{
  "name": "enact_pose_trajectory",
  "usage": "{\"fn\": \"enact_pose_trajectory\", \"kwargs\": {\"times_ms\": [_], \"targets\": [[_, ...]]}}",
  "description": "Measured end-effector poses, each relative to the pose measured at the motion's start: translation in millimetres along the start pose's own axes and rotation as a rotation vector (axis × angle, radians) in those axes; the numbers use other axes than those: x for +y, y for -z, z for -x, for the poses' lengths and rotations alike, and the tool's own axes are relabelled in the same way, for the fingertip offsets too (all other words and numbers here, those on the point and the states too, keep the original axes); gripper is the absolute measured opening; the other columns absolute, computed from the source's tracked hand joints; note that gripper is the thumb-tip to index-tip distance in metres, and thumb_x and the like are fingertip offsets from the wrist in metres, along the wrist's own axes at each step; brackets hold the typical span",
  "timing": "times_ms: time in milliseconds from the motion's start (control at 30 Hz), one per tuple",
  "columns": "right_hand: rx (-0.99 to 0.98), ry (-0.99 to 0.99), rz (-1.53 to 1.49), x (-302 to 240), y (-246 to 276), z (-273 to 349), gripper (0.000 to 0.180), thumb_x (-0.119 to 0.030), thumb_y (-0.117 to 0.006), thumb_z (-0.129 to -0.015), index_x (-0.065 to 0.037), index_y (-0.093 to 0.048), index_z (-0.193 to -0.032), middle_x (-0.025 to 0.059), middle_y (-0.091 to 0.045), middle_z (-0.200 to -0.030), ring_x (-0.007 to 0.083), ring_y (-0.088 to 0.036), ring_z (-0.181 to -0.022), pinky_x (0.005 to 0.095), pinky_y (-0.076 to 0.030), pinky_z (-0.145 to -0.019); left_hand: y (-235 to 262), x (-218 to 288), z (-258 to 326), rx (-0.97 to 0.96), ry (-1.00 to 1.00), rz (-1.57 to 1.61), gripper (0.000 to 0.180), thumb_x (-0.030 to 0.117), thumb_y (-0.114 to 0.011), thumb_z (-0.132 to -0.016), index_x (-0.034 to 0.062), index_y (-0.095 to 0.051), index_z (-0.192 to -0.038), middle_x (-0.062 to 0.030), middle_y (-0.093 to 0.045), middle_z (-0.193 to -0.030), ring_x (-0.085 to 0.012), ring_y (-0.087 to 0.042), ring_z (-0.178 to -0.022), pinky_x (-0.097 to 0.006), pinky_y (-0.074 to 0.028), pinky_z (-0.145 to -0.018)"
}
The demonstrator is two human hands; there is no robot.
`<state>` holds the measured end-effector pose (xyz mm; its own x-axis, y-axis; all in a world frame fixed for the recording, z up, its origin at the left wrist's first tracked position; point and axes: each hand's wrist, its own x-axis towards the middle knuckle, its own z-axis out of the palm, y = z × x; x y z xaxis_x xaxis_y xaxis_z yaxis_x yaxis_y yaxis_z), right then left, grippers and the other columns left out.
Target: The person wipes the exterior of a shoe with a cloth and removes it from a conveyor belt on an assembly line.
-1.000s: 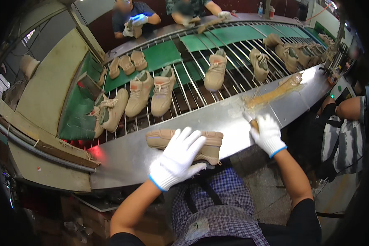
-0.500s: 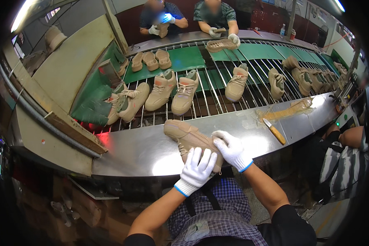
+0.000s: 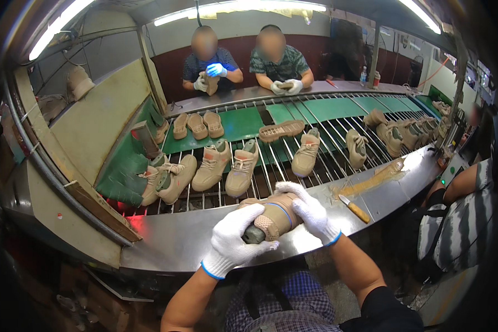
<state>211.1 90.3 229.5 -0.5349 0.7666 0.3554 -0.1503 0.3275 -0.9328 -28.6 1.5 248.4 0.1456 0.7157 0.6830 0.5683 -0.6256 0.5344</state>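
Note:
A tan shoe (image 3: pixel 279 219) is held between my two white-gloved hands, just over the front edge of the metal ledge. Its heel side shows, with a blue line across it and a dark green last (image 3: pixel 253 234) poking from the collar. My left hand (image 3: pixel 233 237) wraps round the collar end. Around the other end curl the fingers of my right hand (image 3: pixel 309 209). The side of the shoe facing away from me is hidden. A knife (image 3: pixel 355 210) with a wooden handle lies on the ledge, to the right of my right hand.
Beyond the steel ledge (image 3: pixel 171 243) runs a rod conveyor carrying tan shoes (image 3: pixel 241 168), green sheets (image 3: pixel 232 125) and loose soles (image 3: pixel 197 126). Two gloved people (image 3: pixel 276 63) sit across it. Brown tape (image 3: pixel 371 178) covers part of the ledge. Another person (image 3: pixel 462 221) is at the right.
The shoe has turned from lying on its side to heel toward me. My left hand has moved to its collar. Across the conveyor, a person has let go of a sole, which now lies there.

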Motion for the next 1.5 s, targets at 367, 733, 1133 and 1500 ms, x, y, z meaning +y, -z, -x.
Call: {"fn": "enact_pose_trajectory", "kwargs": {"times_ms": [367, 733, 1133, 1500], "targets": [[-0.071, 0.066, 0.027, 22.3, -4.8, 53.0, 0.026, -0.012, -0.07, -0.095, -0.002, -0.062, -0.118, 0.0141, -0.06, -0.132, 0.0294, -0.055, -0.137, 0.048, -0.035, -0.125, -5.0, 20.3, 16.2, -0.167, -0.186, -0.05, 0.075, 0.044, -0.099, -0.06, 0.0019, -0.074, -0.117, -0.0188, -0.075, -0.111, -0.0378, -0.075, -0.101, -0.044, -0.061, -0.091], [0.378, -0.766, -1.013, 21.4, 9.3, 112.9, 0.058, -0.032, -0.038, -0.115, 0.0, -0.034, -0.162, 0.0224, -0.05, -0.159, 0.0344, -0.057, -0.14, 0.0511, -0.047, -0.12, -5.9, -3.6, -55.4, -0.509, -0.363, -0.12, 0.066, 0.047, -0.085, -0.079, 0.003, -0.071, -0.127, -0.0171, -0.071, -0.116, -0.0352, -0.07, -0.107, -0.047, -0.056, -0.098], [0.396, -0.121, 1.383, 79.0, 257.7, -140.9, 0.085, -0.038, -0.078, -0.089, -0.004, -0.043, -0.158, 0.0234, -0.05, -0.155, 0.0414, -0.053, -0.14, 0.0473, -0.045, -0.117, -47.2, -363.6, -263.7, -0.313, 0.33, -0.847, 0.083, 0.051, -0.075, -0.087, 0.0043, -0.05, -0.151, -0.0193, -0.05, -0.156, -0.041, -0.041, -0.148, -0.054, -0.036, -0.12], [-0.344, -0.098, 1.567, 270.8, 261.8, -364.0, 0.043, -0.015, -0.071, -0.088, -0.008, -0.06, -0.129, 0.0201, -0.061, -0.123, 0.037, -0.071, -0.098, 0.0476, -0.058, -0.082, -114.8, -480.2, -339.7, -0.278, 0.196, -0.716, 0.112, 0.056, -0.079, -0.088, 0.0077, -0.021, -0.17, -0.0279, -0.037, -0.167, -0.0442, -0.038, -0.153, -0.052, -0.032, -0.126]]}}
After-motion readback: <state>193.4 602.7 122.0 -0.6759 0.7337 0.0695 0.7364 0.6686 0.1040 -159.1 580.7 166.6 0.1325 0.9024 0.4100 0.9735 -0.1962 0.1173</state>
